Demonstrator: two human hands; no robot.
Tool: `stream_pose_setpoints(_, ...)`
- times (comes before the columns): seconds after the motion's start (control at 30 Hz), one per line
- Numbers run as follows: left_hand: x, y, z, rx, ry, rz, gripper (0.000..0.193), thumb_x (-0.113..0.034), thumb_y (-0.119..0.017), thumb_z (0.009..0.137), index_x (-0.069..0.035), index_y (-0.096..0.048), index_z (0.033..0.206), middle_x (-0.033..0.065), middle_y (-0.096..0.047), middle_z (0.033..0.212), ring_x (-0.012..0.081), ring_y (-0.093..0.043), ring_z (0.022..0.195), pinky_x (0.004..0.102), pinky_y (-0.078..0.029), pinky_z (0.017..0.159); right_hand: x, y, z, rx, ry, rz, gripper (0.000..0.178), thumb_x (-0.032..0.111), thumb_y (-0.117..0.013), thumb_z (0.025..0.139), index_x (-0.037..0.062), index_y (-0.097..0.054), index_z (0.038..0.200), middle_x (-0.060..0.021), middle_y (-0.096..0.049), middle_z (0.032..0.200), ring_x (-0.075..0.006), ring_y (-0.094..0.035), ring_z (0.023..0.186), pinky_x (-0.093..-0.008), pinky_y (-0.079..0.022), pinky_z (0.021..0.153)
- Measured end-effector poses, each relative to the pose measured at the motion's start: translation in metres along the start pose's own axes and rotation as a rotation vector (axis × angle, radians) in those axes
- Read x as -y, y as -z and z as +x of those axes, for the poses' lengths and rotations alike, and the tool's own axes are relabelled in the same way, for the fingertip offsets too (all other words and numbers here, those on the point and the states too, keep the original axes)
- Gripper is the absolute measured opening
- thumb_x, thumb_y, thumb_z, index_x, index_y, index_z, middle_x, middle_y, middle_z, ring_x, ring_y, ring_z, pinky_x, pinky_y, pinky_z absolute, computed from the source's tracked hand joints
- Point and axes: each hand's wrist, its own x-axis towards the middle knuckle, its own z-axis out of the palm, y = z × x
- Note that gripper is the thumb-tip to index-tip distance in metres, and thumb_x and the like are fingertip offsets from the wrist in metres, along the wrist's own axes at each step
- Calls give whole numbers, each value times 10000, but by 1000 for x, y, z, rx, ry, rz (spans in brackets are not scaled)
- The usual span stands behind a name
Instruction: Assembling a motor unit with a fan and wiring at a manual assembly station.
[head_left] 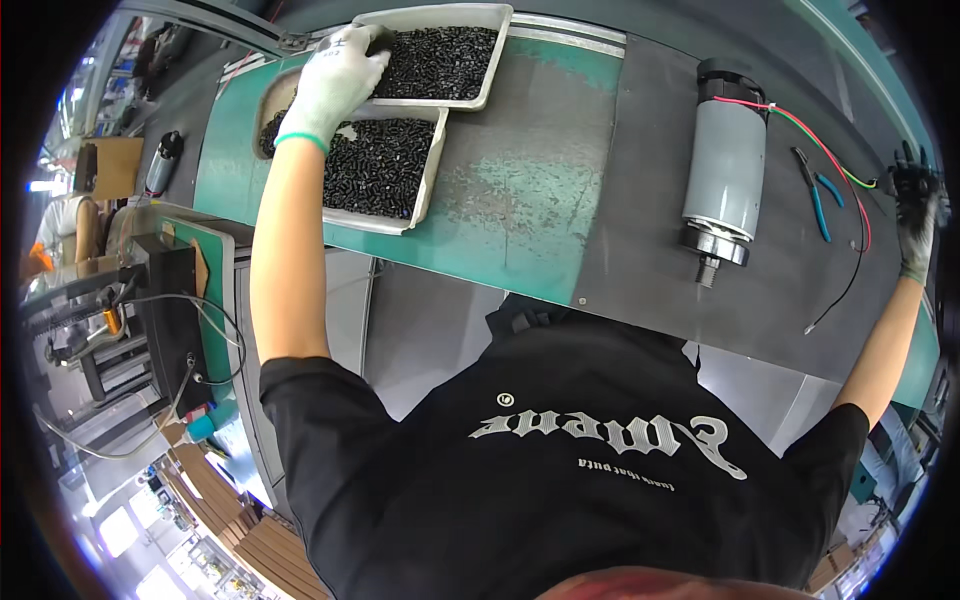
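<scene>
My left hand, in a white glove with a green cuff, reaches over the near left corner of the far white tray. Its fingers curl down at the small black parts in that tray, and the fingertips are partly hidden. At the far right, my right hand wears a glove with a dark palm side. Its fingers are spread with nothing visible in them, close to the wire ends of a grey cylindrical motor. The motor lies with its threaded shaft toward me.
A nearer white tray holds more small black parts. Blue-handled pliers lie right of the motor, beside a loose black wire. The bench has a worn green section. Another motor stands at far left.
</scene>
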Motion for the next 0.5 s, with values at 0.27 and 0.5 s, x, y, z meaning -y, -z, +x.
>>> stream_pose_setpoints(0.27,12,-23,10,-86,-79,195,335,-262,-594,908,-64,-621,1177,159,-644,1184,376,-619,1104,461,-505,942,-65,36,-9,159,-182,-58,429,160,-638,971,-20,-569,1354,-83,-611,1311,-137,-555,1181,-302,-403,1060)
stream_pose_setpoints(0.5,-40,33,-19,-122,-18,-408,243,-210,-623,946,3,-626,1063,191,-680,911,279,-687,915,375,-520,869,37,83,-85,-447,-254,705,367,91,-615,911,-134,-610,1201,-248,-585,1338,-335,-574,1228,-399,-333,1152)
